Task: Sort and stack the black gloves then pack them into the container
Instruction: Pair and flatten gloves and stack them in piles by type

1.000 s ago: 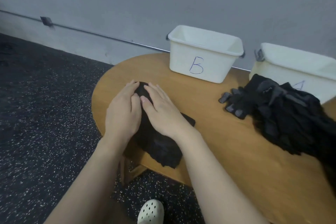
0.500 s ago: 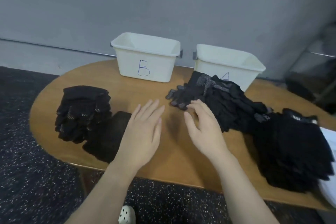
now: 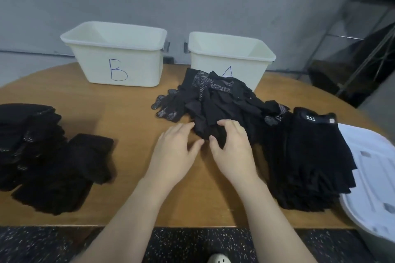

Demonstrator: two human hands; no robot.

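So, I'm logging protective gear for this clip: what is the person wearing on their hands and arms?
Nothing. The left hand and right hand are bare, with no gloves, rings, watch or bands visible. Both forearms are uncovered down to the frame edge; no sleeves show.

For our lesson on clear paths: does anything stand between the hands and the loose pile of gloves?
Nothing visible does. The right hand already grips the near edge of the loose pile of gloves, and the left hand touches it beside it.
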